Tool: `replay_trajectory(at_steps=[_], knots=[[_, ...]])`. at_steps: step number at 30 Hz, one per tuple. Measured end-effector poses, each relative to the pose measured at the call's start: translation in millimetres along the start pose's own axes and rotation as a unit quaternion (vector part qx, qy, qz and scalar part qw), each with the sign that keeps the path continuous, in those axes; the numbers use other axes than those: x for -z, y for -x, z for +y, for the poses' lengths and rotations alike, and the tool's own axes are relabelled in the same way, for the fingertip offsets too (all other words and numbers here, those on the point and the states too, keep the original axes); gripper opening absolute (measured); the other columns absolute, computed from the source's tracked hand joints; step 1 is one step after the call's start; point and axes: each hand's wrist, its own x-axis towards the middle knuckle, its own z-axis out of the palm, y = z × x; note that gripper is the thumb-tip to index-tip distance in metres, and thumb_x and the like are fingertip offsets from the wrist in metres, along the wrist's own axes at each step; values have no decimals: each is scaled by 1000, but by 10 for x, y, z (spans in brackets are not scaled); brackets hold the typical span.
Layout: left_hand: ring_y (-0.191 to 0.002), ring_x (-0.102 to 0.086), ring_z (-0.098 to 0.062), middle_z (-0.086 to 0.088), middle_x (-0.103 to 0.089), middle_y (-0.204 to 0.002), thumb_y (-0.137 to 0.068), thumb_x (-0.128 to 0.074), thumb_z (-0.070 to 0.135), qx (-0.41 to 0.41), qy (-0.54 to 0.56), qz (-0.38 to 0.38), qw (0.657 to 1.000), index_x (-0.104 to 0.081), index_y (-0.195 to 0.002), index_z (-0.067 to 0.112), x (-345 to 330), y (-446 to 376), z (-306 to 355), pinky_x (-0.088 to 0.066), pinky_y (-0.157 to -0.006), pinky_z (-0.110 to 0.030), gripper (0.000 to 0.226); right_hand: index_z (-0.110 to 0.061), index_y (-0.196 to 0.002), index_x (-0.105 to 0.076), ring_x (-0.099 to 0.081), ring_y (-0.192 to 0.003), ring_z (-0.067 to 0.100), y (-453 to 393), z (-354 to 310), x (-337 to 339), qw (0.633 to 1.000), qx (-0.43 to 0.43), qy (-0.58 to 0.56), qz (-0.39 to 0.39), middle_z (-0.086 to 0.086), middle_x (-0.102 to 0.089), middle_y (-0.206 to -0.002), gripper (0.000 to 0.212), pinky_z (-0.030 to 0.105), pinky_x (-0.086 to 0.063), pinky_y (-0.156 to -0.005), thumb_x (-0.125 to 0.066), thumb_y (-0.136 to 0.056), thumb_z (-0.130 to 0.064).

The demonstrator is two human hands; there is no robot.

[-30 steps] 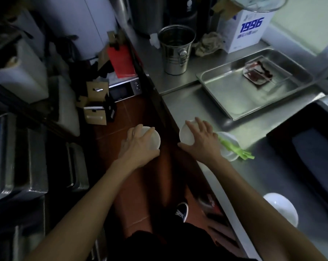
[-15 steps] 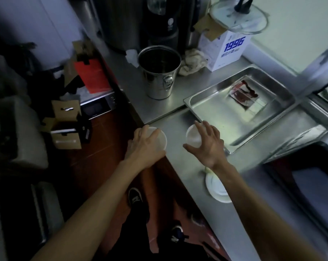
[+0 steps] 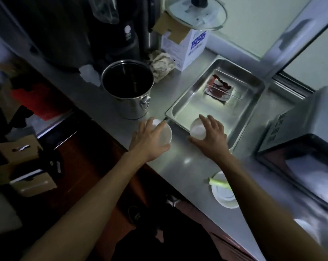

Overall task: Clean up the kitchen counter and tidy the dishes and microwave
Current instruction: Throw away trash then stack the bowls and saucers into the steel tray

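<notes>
Over the last second both hands have travelled from the counter's near edge up toward the metal tray (image 3: 240,113), each carrying a white bowl. The left hand (image 3: 147,142) has its fingers curled over one bowl (image 3: 164,135), above the counter just beside the steel bucket (image 3: 128,89). The right hand (image 3: 211,136) has its fingers spread around the second bowl (image 3: 197,129) at the tray's near corner, likely about to set it inside. A white plate (image 3: 222,195) with a green stalk waits nearer. The steel counter (image 3: 180,170) is dim, with the microwave (image 3: 300,147) at right.
</notes>
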Motion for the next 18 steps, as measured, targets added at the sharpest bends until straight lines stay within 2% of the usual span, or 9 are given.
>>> replay_trajectory(at_steps=[6,10,18], knots=[[-137,-25,-30,0,-25,-151,-72,-66,62,-62,-24,1,998,-34,-142,38,-55,-541,208,-38,-105,-53,81,-36,-149,-33,-20,-147,29,-288,301,17,999,-45,-8,20,2,-24,-162,88,60,-33,-110,-75,-75,-59],[-136,-24,-29,0,-24,-153,-75,-65,63,-87,-63,-15,994,-31,-146,37,-50,-973,453,-39,-104,-52,84,-35,-148,-33,-18,-148,29,-508,489,76,998,-64,-14,25,2,-22,-162,86,60,-32,-109,-73,-76,-60],[-142,-19,-29,-1,-17,-160,-77,-59,68,-95,-114,-44,988,-24,-150,38,-91,-1656,785,-35,-108,-50,87,-36,-153,-24,-9,-151,29,-907,815,24,996,-93,-7,1,0,-13,-164,91,59,-25,-114,-69,-79,-63]])
